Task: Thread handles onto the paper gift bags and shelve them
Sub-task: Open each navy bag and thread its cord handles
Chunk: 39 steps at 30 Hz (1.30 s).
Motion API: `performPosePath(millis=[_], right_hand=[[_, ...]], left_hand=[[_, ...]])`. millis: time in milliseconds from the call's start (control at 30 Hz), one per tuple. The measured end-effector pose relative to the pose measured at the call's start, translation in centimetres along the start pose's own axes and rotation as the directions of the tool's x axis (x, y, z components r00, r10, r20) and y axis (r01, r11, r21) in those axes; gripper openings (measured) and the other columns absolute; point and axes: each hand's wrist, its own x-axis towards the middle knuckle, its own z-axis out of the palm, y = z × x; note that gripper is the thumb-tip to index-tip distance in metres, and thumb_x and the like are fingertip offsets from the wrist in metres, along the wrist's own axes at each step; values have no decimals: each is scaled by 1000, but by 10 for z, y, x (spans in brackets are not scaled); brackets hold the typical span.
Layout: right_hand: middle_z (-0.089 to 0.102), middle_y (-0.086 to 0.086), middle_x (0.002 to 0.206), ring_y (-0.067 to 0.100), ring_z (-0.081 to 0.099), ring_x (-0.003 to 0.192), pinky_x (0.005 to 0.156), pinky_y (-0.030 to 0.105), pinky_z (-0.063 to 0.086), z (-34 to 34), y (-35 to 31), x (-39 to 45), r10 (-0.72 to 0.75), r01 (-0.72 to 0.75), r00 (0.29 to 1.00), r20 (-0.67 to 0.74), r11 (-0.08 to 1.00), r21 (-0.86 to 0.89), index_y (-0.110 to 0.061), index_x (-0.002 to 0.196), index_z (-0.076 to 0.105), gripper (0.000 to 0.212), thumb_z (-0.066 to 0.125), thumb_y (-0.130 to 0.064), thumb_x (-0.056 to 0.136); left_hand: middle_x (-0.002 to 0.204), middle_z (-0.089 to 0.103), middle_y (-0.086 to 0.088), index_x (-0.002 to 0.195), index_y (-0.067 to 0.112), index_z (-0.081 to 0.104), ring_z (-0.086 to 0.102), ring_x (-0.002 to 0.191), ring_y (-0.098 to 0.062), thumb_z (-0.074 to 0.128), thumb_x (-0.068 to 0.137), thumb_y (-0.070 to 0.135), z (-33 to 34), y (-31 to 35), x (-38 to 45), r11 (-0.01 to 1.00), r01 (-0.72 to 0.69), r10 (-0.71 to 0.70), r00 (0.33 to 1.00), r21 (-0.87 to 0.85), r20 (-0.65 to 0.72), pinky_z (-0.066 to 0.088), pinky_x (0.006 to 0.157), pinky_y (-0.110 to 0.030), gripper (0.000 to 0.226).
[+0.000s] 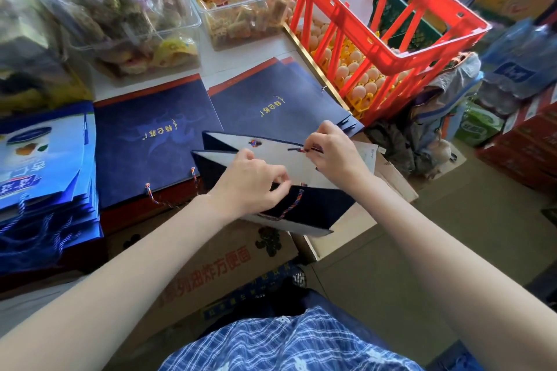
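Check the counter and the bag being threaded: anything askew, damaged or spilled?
Nothing looks damaged or spilled. The right hand pinches the multicoloured cord end at the open navy paper gift bag, which the left hand grips. The flat navy bags overhang the counter edge slightly.

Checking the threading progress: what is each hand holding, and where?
Right hand pinches the cord end; left hand grips the open navy bag at its near top edge.
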Motion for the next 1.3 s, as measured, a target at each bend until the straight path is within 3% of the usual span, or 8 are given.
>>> performPosePath(millis=[133,267,333,700,867,1000,1133,1300], right_hand=[[65,11,85,32,53,81,73,41,44,8,-12,-1,-43,54,985,-165,996,64,-4,85,67,6,63,-7,82],[68,6,81,24,58,77,73,33,44,12,-11,-8,75,-6,971,-228,957,291,-4,85,70,6,68,-8,81],[65,0,80,18,59,75,73,28,46,10,-9,-12,136,-30,969,-208,896,443,-5,86,73,7,68,-8,82],[69,1,81,2,63,73,67,15,47,-13,-16,-12,198,-119,980,3,574,810,-5,90,72,14,63,4,83],[70,-1,76,9,65,68,68,19,52,-7,-12,-2,284,-174,955,-88,773,610,-16,91,64,17,74,-12,78],[67,-3,79,6,62,70,68,12,50,-1,-16,3,227,-129,961,-157,873,471,-9,87,72,8,72,-15,81],[69,2,77,10,61,67,65,15,47,0,-9,9,221,-146,964,-145,903,405,-7,83,72,4,71,-11,80],[69,10,75,23,61,68,67,34,50,5,-7,3,62,-37,992,-107,975,221,-2,81,69,6,64,-4,82]], left_hand=[[89,69,-12,84,4,67,61,86,-29,41,93,32,-13,13,33,837,405,-313,906,-367,285,48,80,-33,39],[76,69,-9,79,3,66,66,71,-16,45,94,22,-12,19,53,48,651,-470,684,-757,558,53,60,-20,32],[77,68,-6,84,2,66,65,64,-9,46,96,21,-14,20,57,-42,653,-478,652,-757,589,49,48,-12,30],[46,62,11,69,19,59,51,62,-2,63,87,22,-16,12,67,4,721,-476,611,-693,633,34,60,-17,20],[82,69,-5,80,13,68,59,80,-15,64,87,21,2,10,53,463,487,-480,840,-740,252,44,73,-28,11],[92,69,-5,95,10,65,61,87,-22,61,88,23,7,9,46,848,297,-362,929,-439,-72,43,77,-31,16],[85,65,-10,86,3,64,59,82,-29,66,80,7,14,9,44,926,105,-208,943,-362,-259,40,74,-27,8],[92,66,-7,87,3,66,65,77,-21,66,83,7,19,3,43,828,149,-339,901,-540,-270,54,76,-38,6]])
